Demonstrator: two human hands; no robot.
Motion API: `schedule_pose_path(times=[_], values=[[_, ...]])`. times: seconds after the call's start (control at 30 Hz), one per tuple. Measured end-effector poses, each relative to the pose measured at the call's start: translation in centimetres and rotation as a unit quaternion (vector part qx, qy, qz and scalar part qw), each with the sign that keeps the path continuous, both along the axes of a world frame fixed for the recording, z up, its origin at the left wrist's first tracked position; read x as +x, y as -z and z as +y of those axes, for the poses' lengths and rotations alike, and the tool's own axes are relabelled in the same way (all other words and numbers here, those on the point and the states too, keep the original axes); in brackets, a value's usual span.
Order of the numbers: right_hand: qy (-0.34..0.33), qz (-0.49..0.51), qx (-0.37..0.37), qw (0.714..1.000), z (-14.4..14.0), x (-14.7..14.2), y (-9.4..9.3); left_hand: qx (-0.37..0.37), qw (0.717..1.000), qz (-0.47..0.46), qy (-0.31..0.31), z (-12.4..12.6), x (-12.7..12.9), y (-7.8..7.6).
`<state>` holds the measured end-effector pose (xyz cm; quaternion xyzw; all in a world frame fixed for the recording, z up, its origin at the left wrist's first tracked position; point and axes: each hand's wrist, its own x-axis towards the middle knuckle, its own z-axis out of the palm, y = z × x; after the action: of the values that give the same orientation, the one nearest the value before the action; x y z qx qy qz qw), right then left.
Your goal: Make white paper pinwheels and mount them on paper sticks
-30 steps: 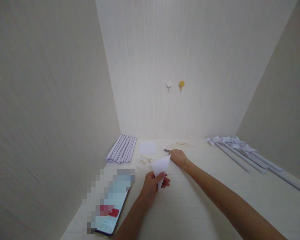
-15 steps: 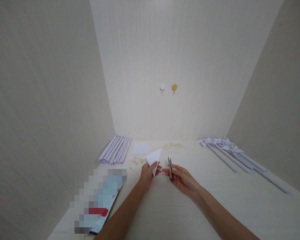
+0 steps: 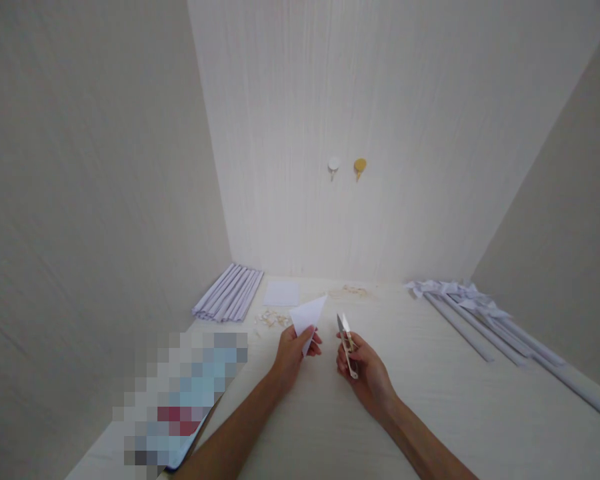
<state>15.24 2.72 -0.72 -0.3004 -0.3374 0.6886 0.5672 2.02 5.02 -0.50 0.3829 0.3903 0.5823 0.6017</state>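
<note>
My left grip [image 3: 294, 347] is pinching a pointed white paper [image 3: 308, 316] above the tabletop [image 3: 320, 427]; my right grip [image 3: 369, 370] is clasping small snips [image 3: 347, 347], holding them apart from the paper, to its right.

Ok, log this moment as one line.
left hand: holds paper | right hand: holds snips, blades apart | snips not touching paper | table: sheet, scraps, rolls at left
</note>
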Motion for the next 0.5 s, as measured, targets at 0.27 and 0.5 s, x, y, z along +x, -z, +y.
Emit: schedule_pose_path(times=[0.27,0.5], values=[[0.0,-0.218,0.119,0.969,-0.1,0.4,-0.1,0.027,0.999,0.04,0.003,-0.1,-0.1,0.2],[-0.063,-0.333,0.121,0.933,-0.1,0.3,1.0,0.009,0.998,0.05,-0.023,-0.8,-0.2,-0.3]])
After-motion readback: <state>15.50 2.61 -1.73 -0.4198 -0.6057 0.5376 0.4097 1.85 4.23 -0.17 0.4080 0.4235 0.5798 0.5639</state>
